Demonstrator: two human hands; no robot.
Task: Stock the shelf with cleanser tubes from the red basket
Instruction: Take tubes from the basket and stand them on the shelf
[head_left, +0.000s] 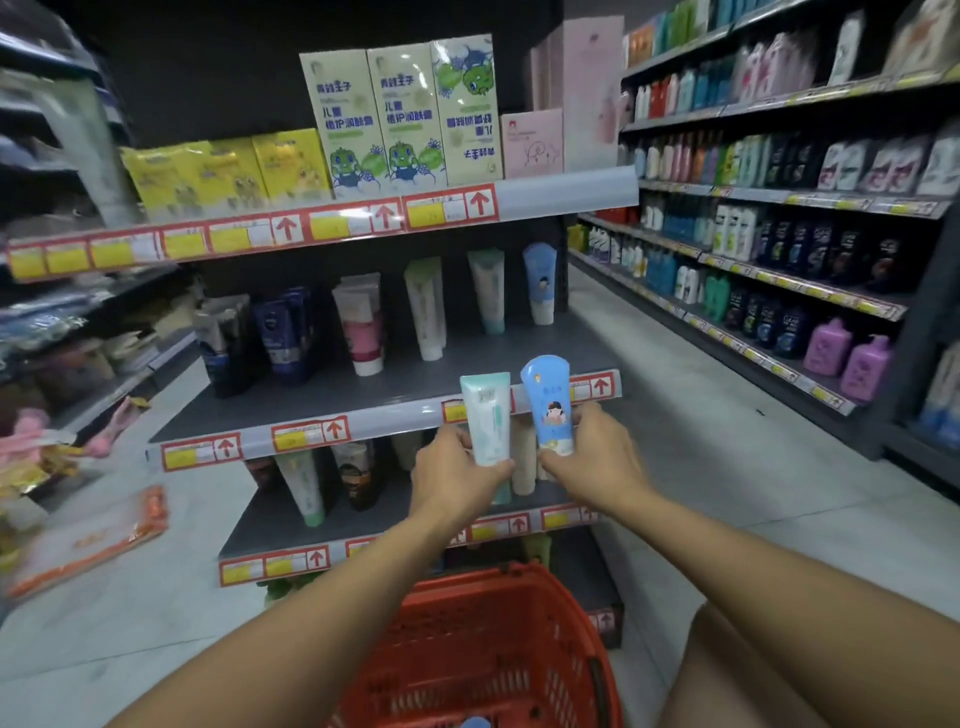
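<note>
My left hand (454, 475) grips a pale mint-and-white cleanser tube (487, 418), held upright. My right hand (592, 457) grips a blue cleanser tube with a cartoon child on it (548, 402), also upright. Both tubes are raised in front of the edge of the grey middle shelf (311, 395). That shelf carries standing tubes: dark ones at the left, pink-and-white, white, a mint tube (488, 288) and a blue tube (540, 283) at the right. The red basket (483, 649) sits low in front of me, below my arms.
The top shelf (561, 189) holds yellow packs, green cartoon boxes and pink boxes. A lower shelf (270, 525) holds more tubes. A long aisle rack of bottles (779, 249) runs along the right. Packaged goods (88, 540) lie on the floor at the left.
</note>
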